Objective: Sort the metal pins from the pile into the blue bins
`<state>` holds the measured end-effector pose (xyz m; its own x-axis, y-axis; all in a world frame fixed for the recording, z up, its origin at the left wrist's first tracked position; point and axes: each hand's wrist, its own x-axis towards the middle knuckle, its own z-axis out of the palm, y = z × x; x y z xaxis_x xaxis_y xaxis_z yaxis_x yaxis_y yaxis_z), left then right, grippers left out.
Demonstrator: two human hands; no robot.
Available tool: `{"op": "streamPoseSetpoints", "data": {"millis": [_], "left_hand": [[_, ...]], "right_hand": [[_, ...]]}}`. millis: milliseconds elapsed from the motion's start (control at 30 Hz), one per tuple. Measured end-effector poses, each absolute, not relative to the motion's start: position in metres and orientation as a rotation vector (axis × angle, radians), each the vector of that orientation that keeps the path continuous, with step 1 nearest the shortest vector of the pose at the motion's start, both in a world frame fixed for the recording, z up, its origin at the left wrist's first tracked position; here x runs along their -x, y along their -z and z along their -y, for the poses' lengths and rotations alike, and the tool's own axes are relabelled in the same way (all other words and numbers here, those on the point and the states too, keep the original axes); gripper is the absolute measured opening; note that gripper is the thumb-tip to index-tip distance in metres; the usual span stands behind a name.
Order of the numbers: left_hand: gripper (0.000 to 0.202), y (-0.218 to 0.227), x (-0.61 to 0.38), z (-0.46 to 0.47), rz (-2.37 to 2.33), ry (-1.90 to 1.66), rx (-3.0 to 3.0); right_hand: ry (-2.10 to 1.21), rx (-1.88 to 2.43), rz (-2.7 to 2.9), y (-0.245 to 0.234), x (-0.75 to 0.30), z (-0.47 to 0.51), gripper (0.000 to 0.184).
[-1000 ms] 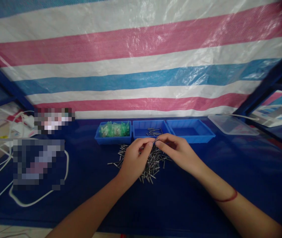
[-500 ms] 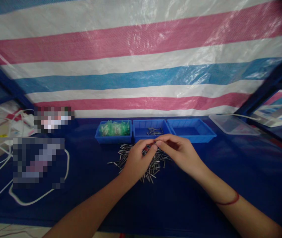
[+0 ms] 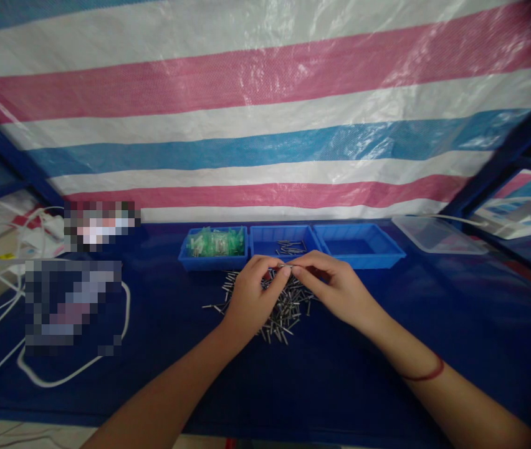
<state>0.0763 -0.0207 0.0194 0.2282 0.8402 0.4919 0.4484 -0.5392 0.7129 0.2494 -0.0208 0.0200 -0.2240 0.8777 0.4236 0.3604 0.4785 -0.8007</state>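
Observation:
Above a loose pile of thin metal screws, my left hand and my right hand meet fingertip to fingertip. Both are closed in a pinch. Between the thumbs and forefingers a small shiny bit of metal shows, apparently a screw; most of it is hidden by the fingers. Just behind the hands, the middle blue bin has several screws lying in it. Part of the pile is covered by my left hand.
To the left stands a blue bin of green-tinted plastic packets. A third blue bin adjoins on the right, with a clear plastic lid beyond. White cables lie on the left. A striped sheet hangs behind.
My hands have drawn slightly apart at the fingertips and shifted a little left, so a glint of metal now shows between them. Bins and pile look the same.

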Motion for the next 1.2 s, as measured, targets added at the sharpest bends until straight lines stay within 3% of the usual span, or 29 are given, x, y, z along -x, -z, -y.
{"op": "streamPoseSetpoints", "data": {"millis": [200, 367, 600, 833, 1000, 1200], "left_hand": [[0.011, -0.018, -0.077, 0.020, -1.187, -1.214, -2.194], [0.011, -0.015, -0.081, 0.027, -1.074, -0.923, -2.599], [0.026, -0.007, -0.095, 0.039, -1.214, -0.603, -3.012], [0.015, 0.000, -0.099, 0.044, -1.232, -0.550, -3.065], [0.013, -0.013, -0.094, 0.040, -1.302, -0.838, -2.895], [0.013, -0.027, -0.080, 0.031, -1.393, -1.175, -2.490]], "right_hand": [[-0.139, 1.200, 1.865, -0.018, -0.265, -0.004, 0.025], [0.225, 1.420, 1.881, -0.010, -0.275, -0.020, 0.028], [0.166, 1.321, 1.917, -0.017, -0.265, -0.005, 0.022], [0.034, 1.274, 1.973, -0.015, -0.261, 0.004, 0.018], [-0.120, 1.202, 1.902, -0.024, -0.266, 0.010, 0.015], [-0.661, 1.116, 1.793, -0.028, -0.262, 0.018, 0.025]]}}
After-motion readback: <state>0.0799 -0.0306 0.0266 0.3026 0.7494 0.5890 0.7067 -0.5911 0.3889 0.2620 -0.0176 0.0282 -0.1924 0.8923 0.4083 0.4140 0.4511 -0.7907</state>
